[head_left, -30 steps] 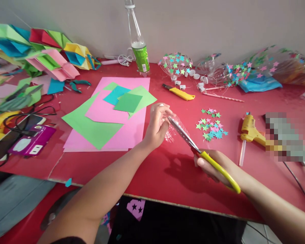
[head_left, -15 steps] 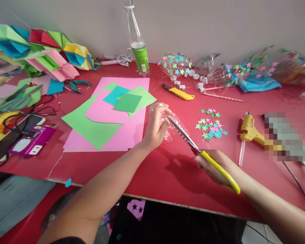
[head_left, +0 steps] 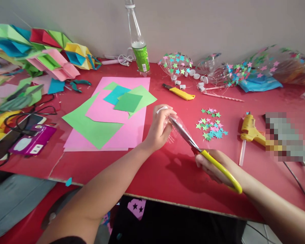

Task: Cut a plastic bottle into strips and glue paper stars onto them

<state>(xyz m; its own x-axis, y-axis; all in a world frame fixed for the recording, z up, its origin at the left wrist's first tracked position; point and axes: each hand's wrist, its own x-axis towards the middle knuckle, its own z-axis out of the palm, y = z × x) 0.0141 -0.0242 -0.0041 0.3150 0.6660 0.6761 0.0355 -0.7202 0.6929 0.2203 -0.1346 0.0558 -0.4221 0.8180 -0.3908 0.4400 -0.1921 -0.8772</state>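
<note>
My left hand (head_left: 160,126) is closed round a clear plastic piece (head_left: 177,122), which looks like a cut bottle part; a white cap or neck (head_left: 162,109) shows between the fingers. Yellow-handled scissors (head_left: 193,144) are in my right hand (head_left: 213,166), their blades pointing up and left against the plastic. The blades look nearly closed, and their tips are partly hidden by my left fingers. To the right of the blades lie several small paper stars (head_left: 210,124) in green, pink and blue.
Coloured paper sheets (head_left: 99,134) lie left. Behind are a yellow cutter knife (head_left: 181,94), a tall bottle (head_left: 141,57) and star-covered clear plastic shapes (head_left: 178,64). A yellow glue gun (head_left: 250,128) rests right; a phone (head_left: 17,135) and purple device (head_left: 33,139) lie far left.
My left hand has turned slightly, so more of the white cap or neck shows. The scissors' blades look a little closer together, still against the clear plastic.
</note>
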